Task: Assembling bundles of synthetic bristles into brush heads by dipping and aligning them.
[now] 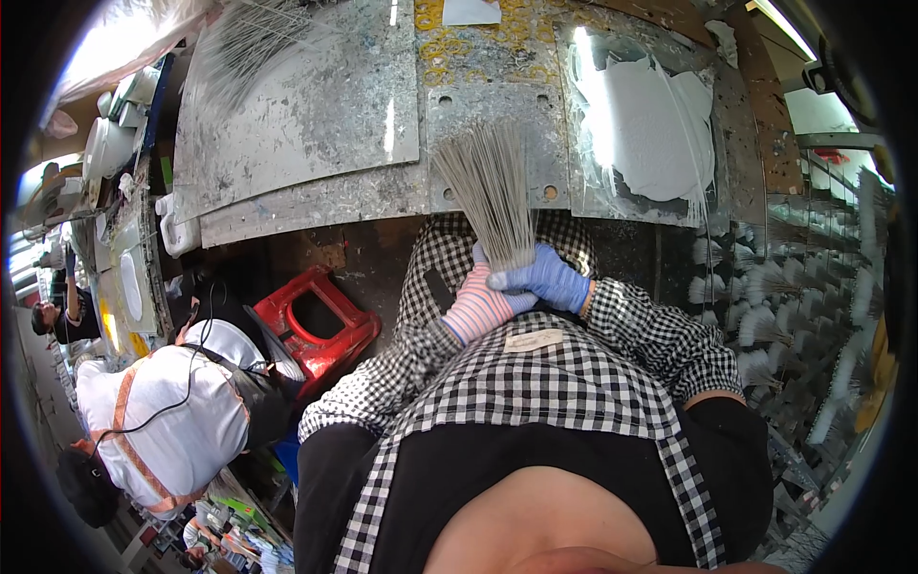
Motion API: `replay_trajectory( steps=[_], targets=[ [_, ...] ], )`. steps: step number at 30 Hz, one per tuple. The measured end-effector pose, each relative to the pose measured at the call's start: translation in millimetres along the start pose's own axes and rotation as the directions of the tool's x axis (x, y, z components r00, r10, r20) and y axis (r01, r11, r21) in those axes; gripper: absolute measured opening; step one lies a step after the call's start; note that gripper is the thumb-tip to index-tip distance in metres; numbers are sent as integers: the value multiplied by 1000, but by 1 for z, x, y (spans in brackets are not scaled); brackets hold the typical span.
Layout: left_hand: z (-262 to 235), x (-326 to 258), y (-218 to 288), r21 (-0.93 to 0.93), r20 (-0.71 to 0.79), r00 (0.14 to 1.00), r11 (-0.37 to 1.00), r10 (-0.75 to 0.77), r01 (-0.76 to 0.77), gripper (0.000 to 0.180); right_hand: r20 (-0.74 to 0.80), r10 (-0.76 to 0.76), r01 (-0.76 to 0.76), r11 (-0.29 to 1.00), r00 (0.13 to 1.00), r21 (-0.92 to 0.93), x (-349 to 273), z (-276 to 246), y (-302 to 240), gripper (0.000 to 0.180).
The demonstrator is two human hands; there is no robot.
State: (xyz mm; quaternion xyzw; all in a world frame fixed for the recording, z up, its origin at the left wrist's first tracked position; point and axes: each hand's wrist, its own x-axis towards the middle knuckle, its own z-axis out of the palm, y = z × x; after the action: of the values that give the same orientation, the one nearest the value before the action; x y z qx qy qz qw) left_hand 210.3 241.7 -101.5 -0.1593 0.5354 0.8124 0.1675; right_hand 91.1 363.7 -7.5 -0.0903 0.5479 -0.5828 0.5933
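Fanned bundle of thin grey wire-like rods (490, 187), clenched at its base by striped-gloved left hand (475, 304) and blue-gloved right hand (547, 277).

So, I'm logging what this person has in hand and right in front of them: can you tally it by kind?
Gloved hands: 2 (left hand striped pink, right hand blue)
Bundle of thin grey sticks, fanned, held by both hands: 1
Red stool: 1
White paste patch: 1
Total: 5
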Motion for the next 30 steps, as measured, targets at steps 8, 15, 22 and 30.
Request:
replay_trajectory(
  steps=[8, 15, 22, 30],
  targets=[
    [23, -5, 50, 120, -148, 989, 993, 19, -1, 105, 90, -64, 64, 998, 994, -1, -21, 18, -43, 97],
    [26, -46, 123, 706, -68, 996, 702, -66, 94, 100, 90, -311, 314, 811, 946, -495, -26, 3, -24, 78],
    [-31, -40, 143, -258, 47, 931, 905, 361, -338, 109, 261, 15, 50, 969, 965, -241, -18, -3, -5, 49],
    [41, -42, 281, -228, 316, 795, 855, 518, -467, 102, 593, -433, 725, 268, 679, -634, 10, -15, -87, 67]
  ],
)
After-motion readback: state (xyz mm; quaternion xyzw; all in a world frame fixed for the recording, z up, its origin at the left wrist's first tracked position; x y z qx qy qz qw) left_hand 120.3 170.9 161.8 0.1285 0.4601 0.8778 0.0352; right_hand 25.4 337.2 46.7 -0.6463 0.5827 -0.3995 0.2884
